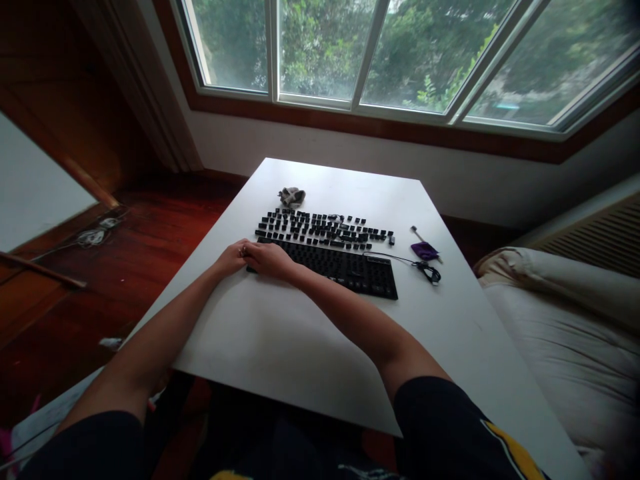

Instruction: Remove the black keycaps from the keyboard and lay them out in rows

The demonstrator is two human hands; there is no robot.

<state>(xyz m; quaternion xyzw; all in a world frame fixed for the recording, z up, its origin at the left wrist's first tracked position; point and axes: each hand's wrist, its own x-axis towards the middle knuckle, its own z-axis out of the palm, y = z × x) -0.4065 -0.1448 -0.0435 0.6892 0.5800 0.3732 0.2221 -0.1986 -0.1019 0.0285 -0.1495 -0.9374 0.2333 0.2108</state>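
A black keyboard (367, 272) lies across the white table, many of its key positions bare of caps. At its left end my two hands meet. My left hand (232, 259) is beside the keyboard's corner, its fingers closed together. My right hand (273, 260) lies over that end, fingers bent in against the left hand's fingertips. A small shiny spot shows between them; whether it is a ring or a held piece I cannot tell. Behind the keyboard, loose black keycaps (320, 230) stand spread out in rows.
A crumpled grey cloth (292, 197) sits beyond the keycaps. To the right are a coiled black cable (429, 272), a purple cloth or pouch (425, 251) and a thin brush-like tool (417, 233). The white table (250, 333) has a pale cushioned seat (560, 320) along its right.
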